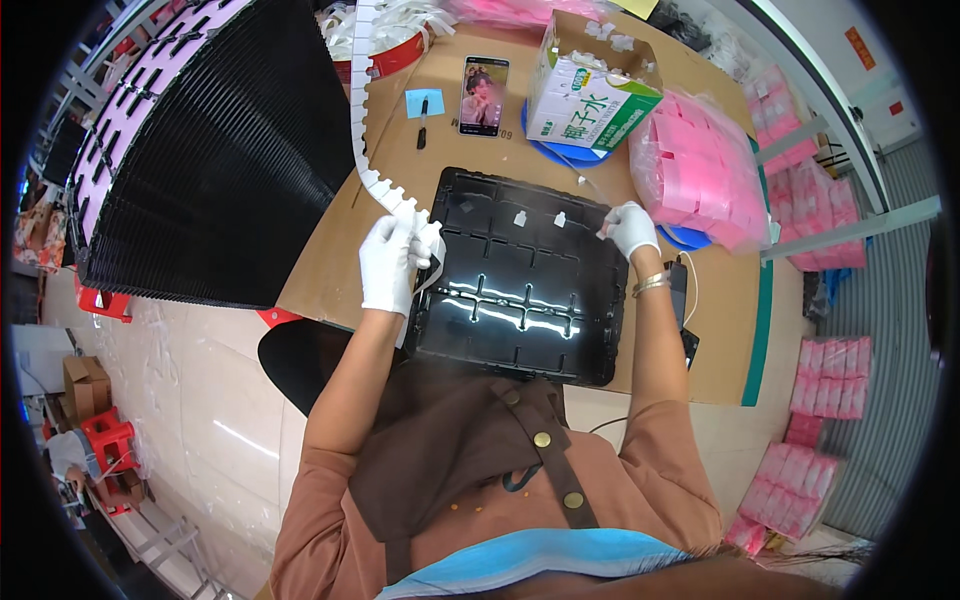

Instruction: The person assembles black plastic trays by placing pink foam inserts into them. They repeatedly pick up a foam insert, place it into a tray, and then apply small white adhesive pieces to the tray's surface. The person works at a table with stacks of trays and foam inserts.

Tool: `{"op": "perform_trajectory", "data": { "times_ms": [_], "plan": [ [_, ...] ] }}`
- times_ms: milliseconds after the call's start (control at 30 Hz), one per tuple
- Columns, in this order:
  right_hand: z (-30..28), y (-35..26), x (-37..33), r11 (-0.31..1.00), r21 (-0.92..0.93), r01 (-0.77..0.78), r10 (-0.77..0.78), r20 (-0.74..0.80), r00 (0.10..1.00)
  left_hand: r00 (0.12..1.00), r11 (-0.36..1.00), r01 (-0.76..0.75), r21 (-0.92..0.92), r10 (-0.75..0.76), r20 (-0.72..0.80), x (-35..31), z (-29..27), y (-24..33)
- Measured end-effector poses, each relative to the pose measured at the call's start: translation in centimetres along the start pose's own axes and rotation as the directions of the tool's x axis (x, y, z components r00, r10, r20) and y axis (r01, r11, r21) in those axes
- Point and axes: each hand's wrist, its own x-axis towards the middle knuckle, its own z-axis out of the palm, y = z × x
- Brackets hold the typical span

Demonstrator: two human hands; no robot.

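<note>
**White notched strip in left hand, beside black tray**

Work surface: brown cardboard-topped table (725,330). Beside its left edge, a tall, black, finely ribbed stack (230,170) (outer face lilac with black bars).

Toward the table's right edge, a clear-wrapped bundle of pink packets (700,165). Near the table's near edge, a shallow, glossy black plastic tray (560,260) with raised divider ribs. Near the table's far edge, an open-topped white-and-green cardboard carton (570,100).

A long white strip with notched edge (361,60) curves down from the far side to the tray's left edge, where the white-gloved left hand (388,262) has thumb and fingers clamped on it.

White-gloved right hand (633,230): at the tray's right edge, near the far-right corner; fingers bent and bunched (cannot tell whether anything is between the tips).

Left of the carton, an upright-lying smartphone with lit screen (484,95); farther left, a pale blue paper square (412,104), overlapped by a slim black pen (422,138).

Smallest: two white tabbed pieces (520,218), lying apart toward the tray's far edge.
</note>
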Motion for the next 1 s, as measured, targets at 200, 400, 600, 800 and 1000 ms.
{"op": "perform_trajectory", "data": {
  "times_ms": [200, 400, 600, 800, 1000],
  "plan": [
    [2.4, 0.7, 1.0, 0.965, -0.253, -0.064, 0.038, -0.106, 0.994, 0.999, 0.998, -0.010, 0.067, 0.007, 0.052, -1.7, 1.3, 1.1],
    [4.2, -8.7, -3.6, 0.879, 0.338, 0.337, -0.287, -0.190, 0.939, 0.993, 0.999, -0.025, 0.044, 0.020, 0.119, -2.6, 1.6, 0.4],
    [5.8, -18.9, -9.6, 0.417, 0.908, 0.043, -0.296, 0.091, 0.951, 0.989, 0.998, -0.058, 0.009, 0.056, 0.140, -3.5, 1.4, 0.4],
    [7.4, -18.6, -9.7, 0.647, 0.618, 0.447, -0.373, -0.255, 0.892, 0.977, 0.995, 0.026, 0.101, -0.047, 0.209, -2.7, 1.0, 3.3],
    [4.9, -20.4, -13.1, 0.476, 0.752, 0.456, -0.354, -0.311, 0.882, 0.994, 0.994, -0.062, -0.085, 0.069, 0.086, -1.2, -0.6, 4.2]
  ]
}}
